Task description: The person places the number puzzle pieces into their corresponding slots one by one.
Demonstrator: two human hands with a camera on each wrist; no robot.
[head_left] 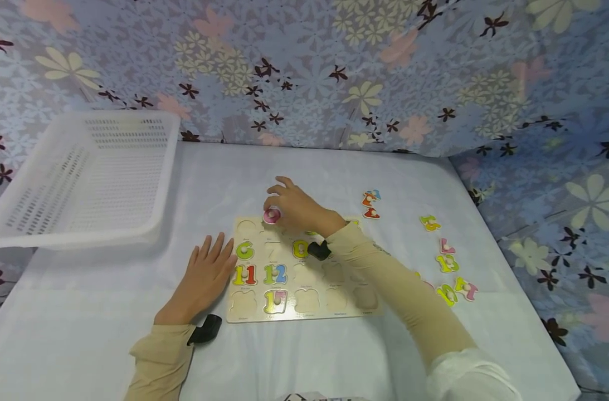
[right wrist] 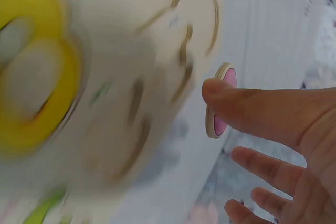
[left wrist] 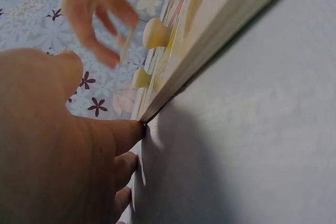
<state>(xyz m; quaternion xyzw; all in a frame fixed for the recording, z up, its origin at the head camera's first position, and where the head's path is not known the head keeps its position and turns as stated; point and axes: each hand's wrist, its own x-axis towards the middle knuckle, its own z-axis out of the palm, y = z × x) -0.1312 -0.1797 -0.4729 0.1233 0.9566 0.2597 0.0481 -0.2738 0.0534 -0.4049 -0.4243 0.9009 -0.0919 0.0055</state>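
Note:
My right hand (head_left: pixel 296 209) pinches a pink rounded number piece (head_left: pixel 271 215) above the top edge of a wooden number puzzle board (head_left: pixel 261 287). In the right wrist view the thumb lies on the face of this piece, which is tilted on edge; the other fingers are spread. Flat on the table, my left hand (head_left: pixel 204 278) has its fingers straight. Its index fingertip touches the board's left side in the left wrist view. Seated in the board are a green 6 (head_left: pixel 244 250), a yellow 8 (head_left: pixel 300 249), an 11 (head_left: pixel 245 274), a 12 (head_left: pixel 275 273) and a 17 (head_left: pixel 276 301).
Loose number pieces lie right of the board, among them a red one (head_left: pixel 371 213), a pink one (head_left: pixel 447 245) and a green 10 (head_left: pixel 447 295). A white plastic basket (head_left: pixel 159 223) stands at the left. Floral cloth (head_left: pixel 304 72) hangs behind the table.

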